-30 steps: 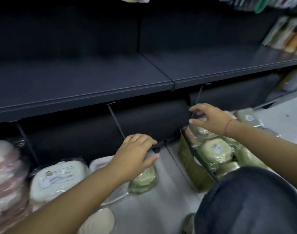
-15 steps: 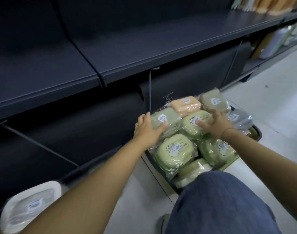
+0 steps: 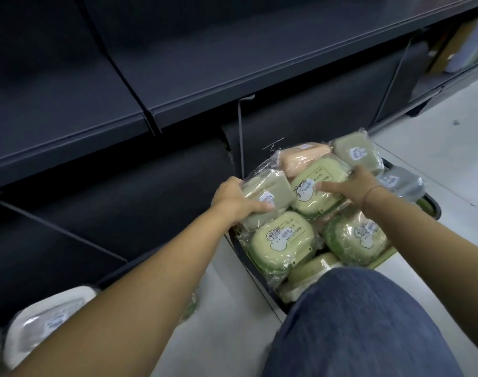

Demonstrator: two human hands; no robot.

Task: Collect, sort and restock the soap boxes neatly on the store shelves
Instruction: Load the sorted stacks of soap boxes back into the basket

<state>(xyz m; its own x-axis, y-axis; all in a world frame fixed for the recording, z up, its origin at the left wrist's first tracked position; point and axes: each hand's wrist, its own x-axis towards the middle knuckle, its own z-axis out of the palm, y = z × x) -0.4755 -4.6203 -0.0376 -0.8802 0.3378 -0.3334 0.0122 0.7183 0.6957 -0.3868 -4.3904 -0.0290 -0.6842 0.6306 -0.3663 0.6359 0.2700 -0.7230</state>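
At eight o'clock in the view, a white soap box point(image 3: 46, 319) lies low beneath the dark shelf point(image 3: 205, 85), whose boards show no stock. A second ago the left hand point(image 3: 233, 198) was pressing down on a green box close to that white one. It has since left that spot and swung across to the basket point(image 3: 433, 210) at three o'clock. Half a second ago its palm only leaned flat against the dull green soap box point(image 3: 262, 197) at the basket's nine o'clock edge. Now it grasps that box, with the thumb laid over the wrapped top and the fingers hooked behind the far side.

At the centre of the pile sits the pale green soap box point(image 3: 312, 190), with a peach soap box point(image 3: 300, 159) touching it at twelve o'clock. The right hand point(image 3: 349, 186) lies across the pale green one much as it did half a second ago, fingers spread toward nine o'clock. Blur hides whether it has closed on the box or merely rests there. A blue-clad knee point(image 3: 354, 322) fills the five o'clock corner.

Judging by this, the placing step on the left looks finished and a fresh pick has begun. The left hand's box seems ready to lift, while the right-hand pick is not yet secured, and most of the boxes remain in the basket, so restocking appears to be at an early stage
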